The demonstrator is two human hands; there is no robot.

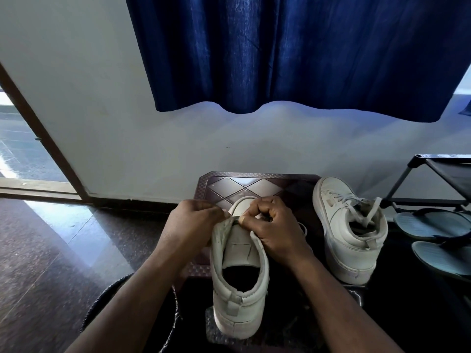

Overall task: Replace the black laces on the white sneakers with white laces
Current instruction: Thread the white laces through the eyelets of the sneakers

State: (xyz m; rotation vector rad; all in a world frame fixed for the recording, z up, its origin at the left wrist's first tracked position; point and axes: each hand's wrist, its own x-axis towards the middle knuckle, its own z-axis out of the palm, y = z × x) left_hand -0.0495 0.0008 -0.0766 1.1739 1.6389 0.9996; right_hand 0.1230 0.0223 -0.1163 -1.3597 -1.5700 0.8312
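White wall [107,103] and a blue curtain [293,54] back the scene, with an open doorway [17,149] at far left and polished dark floor [51,250] below it. A dark braided loop [102,301] lies low by the left forearm; what it is I cannot tell.

The left hand [193,222] has a narrow grip: its fingers curl and pinch the left eyelet flap of the near sneaker [239,296], probably to pull the flap open and steady it. That sneaker points away from the person, toe over the patterned dark surface [244,186], its tongue bare and no black lace showing on it. The right hand [272,225] has an equally tight grip, thumb and curled fingers pinched at the flap edge near the toe. I judge it is feeding a lace end through a low eyelet, though the end itself is hidden.

Just right stands the second sneaker [349,233], upright, with a white lace [356,202] already through it. Beyond are a dark rack [433,174] and grey flip-flops [433,225]
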